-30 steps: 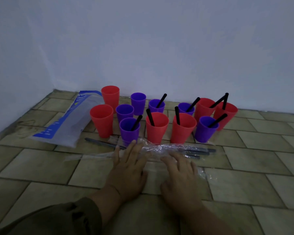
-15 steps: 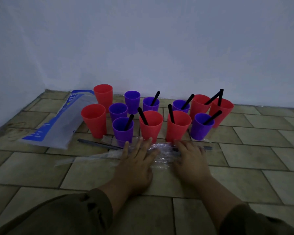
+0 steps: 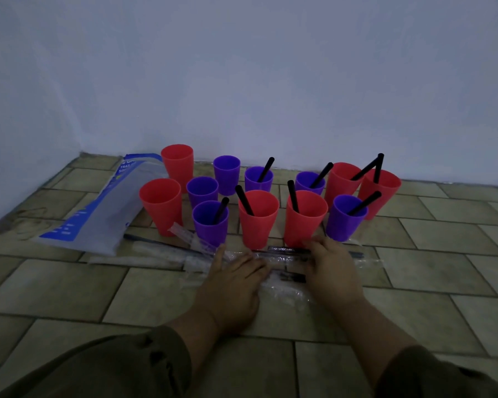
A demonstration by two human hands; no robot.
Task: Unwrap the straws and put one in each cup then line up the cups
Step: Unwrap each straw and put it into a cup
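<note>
Reaching hands: both stretch forward from olive sleeves onto the tiled floor, palms down.
Left hand: fingers straight and spread, pressing flat on the clear plastic. This is likely to pin the heap so it cannot slide.
Right hand: laid across the wrapped straws with fingers bent over them; whether they pinch one cannot be told.
Wrapped straws: black, in crinkled clear film, lying crosswise under and between both sets of fingertips. One end pokes out to the right of the right fingers.
Spent wrappers: loose clear strips trailing left of the left fingers, seemingly shoved aside to keep the working spot free.
Filled cups: eight red and purple plastic cups, each with one black straw leaning on its rim. They start just beyond the fingertips and run back and to the right.
Empty cups: four cups, two red and two purple, beyond and left of the left fingers — probably next to be served.
Order: the cups stand in a loose cluster, so lining up is not yet done.
Plastic bag: white and blue, lying flat far left of the fingers, beside the empty cups.
Wall: pale, behind the farthest cups.
</note>
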